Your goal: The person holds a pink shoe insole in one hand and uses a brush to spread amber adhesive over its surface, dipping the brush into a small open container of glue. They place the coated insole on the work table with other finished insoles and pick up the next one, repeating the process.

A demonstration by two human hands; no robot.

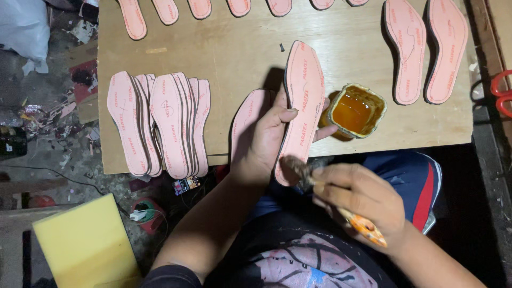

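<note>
Right hand (362,200), lowest in the frame, grips an orange-handled brush (341,210), its dark, glue-clotted bristles touching the heel end of a pink insole (301,106). Left hand (269,136) grasps that insole from its left side, thumb lying across the face and fingertips showing past the right edge, tilting it up over the front edge of the board (240,48). Long and narrow with a rounded toe, the insole has a dark outline around its rim and faint printing along its length; its toe points toward the far edge, its heel hangs just past the near edge, above the person's lap. Another pink insole (248,120) sits just behind the left hand, partly hidden by it. Just right of the held insole, near the front edge, stands a small tub (356,111) of amber glue, its rim smeared. Toward the board's front left corner, a fanned stack of insoles (157,125) overlaps the edge. Two more insoles (426,48) lie side by side at the far right, and a row of others (240,6) runs along the far edge. Yellow foam (85,248) rests on the floor at lower left.
</note>
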